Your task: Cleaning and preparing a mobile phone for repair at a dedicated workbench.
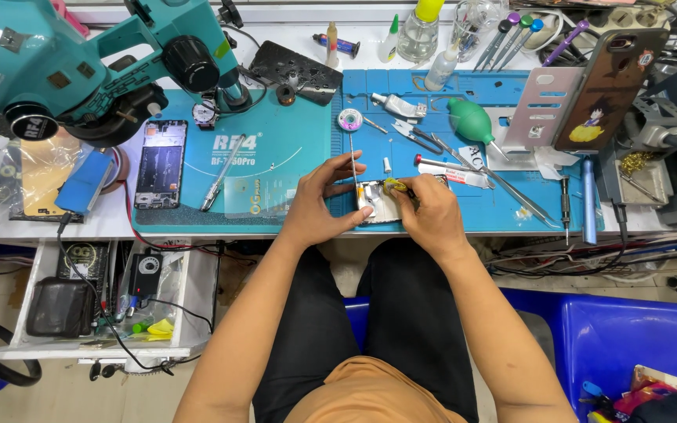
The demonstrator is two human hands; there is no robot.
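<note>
Left hand (316,207): we clamp fingers on the opened phone (378,205), steadying it at the near edge of the blue mat (472,211).
Right hand (430,215): curled tight around a small yellow-tipped tool (395,186), pressed to the phone's far end.
Far left: teal microscope (80,63), swung aside.
Right: tweezers (503,184) within reach.

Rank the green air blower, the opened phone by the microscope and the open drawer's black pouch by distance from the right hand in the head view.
From the right hand:
1. Green blower, up and slightly right on the blue mat.
2. Opened phone, far left on the teal mat.
3. Black pouch, farthest, in the drawer at lower left.
</note>
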